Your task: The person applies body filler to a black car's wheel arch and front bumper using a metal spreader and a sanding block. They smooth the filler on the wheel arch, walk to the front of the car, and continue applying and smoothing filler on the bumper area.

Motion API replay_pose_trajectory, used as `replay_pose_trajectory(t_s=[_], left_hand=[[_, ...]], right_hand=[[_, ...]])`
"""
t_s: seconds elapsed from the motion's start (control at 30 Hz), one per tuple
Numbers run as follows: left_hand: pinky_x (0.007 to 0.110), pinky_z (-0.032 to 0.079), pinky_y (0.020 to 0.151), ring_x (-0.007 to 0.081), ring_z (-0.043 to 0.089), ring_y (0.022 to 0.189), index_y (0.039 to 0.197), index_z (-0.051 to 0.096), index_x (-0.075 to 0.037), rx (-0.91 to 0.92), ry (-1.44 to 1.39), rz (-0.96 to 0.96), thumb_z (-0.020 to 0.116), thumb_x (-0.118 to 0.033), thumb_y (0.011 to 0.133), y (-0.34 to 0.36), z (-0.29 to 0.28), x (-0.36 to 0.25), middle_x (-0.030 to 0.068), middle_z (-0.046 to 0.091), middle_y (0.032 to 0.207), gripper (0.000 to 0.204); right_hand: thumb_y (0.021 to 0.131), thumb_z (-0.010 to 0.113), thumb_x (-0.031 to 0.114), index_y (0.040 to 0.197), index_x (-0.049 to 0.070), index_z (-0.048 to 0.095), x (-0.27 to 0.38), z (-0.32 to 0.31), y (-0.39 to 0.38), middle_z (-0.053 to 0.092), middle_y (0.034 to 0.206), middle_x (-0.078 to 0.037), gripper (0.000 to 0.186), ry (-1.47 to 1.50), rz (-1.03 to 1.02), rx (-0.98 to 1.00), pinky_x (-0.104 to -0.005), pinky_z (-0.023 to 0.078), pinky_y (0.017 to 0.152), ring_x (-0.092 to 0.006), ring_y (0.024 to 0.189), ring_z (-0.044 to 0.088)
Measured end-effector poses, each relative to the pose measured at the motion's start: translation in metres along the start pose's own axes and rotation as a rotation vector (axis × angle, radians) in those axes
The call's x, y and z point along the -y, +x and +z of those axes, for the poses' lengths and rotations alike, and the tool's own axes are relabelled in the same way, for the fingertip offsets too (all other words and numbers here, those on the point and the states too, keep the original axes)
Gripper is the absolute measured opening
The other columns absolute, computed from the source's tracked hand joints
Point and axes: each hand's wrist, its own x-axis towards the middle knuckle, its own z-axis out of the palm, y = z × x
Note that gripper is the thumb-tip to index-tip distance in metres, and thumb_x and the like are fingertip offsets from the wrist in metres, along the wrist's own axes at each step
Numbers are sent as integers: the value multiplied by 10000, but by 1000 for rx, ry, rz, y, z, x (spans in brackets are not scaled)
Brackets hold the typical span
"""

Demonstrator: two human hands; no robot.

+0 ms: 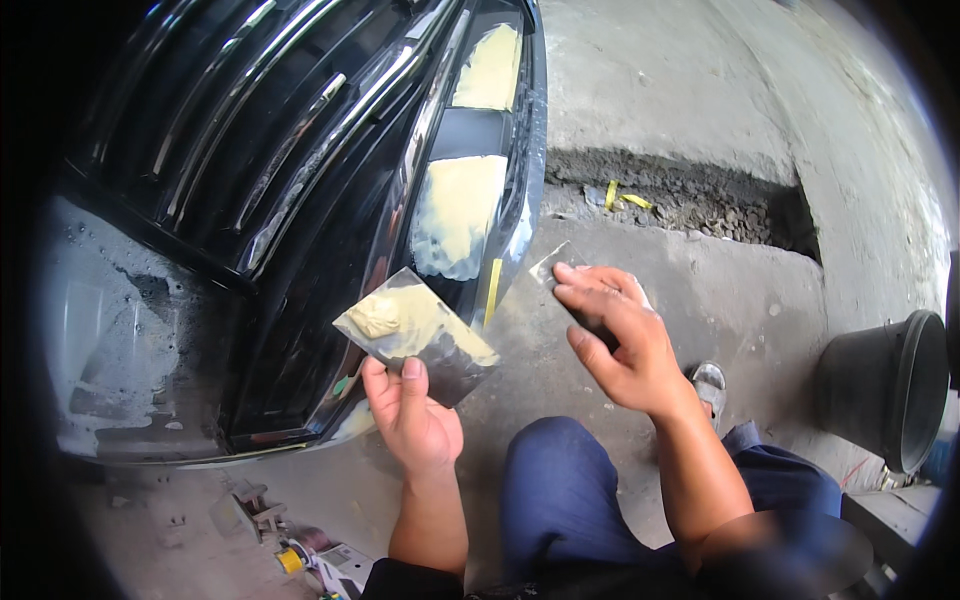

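Observation:
My left hand (415, 425) pinches the lower edge of a flat square mixing plate (455, 375), thumb on top. A lump of cream-coloured filler (377, 316) sits at its left corner, with more smeared across it. To the right, my right hand (630, 340) holds a thin flat spreader (557, 262) between thumb and outstretched fingers, which cover most of it. The spreader is apart from the plate. Beyond both hands lies a glossy black car bumper (310, 330) with slatted chrome trim. Two cream filler patches, a nearer one (462, 205) and a farther one (490, 65), coat its right side.
A broken-out pit (700, 205) with rubble cuts the concrete floor at the far right. A black bucket (870, 390) lies tilted at the right. My bent knee (560, 490) is close below my hands. A yellow-capped item (292, 560) lies at the lower left.

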Motion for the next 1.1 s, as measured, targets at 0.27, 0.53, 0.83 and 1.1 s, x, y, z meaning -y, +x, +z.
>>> replay_pose_trajectory(t_s=[0.27,0.53,0.83,1.1], left_hand=[[347,416,1079,195,552,1224,1382,455,66,52,57,13,519,1,1008,-9,19,-6,156,578,1341,385],[386,395,1117,214,545,1256,1398,459,43,112,85,-8,546,-39,1006,-6,13,-14,147,571,1360,410],[352,433,1078,191,571,1213,1405,409,85,127,86,-90,434,80,958,-15,30,-12,181,575,1328,447],[326,431,1056,172,566,1204,1399,429,86,176,176,-77,465,54,981,-15,31,-4,160,577,1322,420]], right_hand=[[789,689,46,1159,120,703,38,2,10,653,1331,-9,378,-312,-204,134,-535,410,954,-275,1235,565],[765,685,39,1099,123,721,26,-16,9,675,1302,-6,346,-293,-217,248,-492,415,946,-266,1197,586],[783,710,58,1113,98,725,43,12,12,658,1323,-12,334,-188,-263,88,-495,399,965,-268,1206,584],[809,733,57,1147,84,708,39,16,8,677,1311,-45,340,-191,-191,176,-456,415,958,-294,1195,601]])
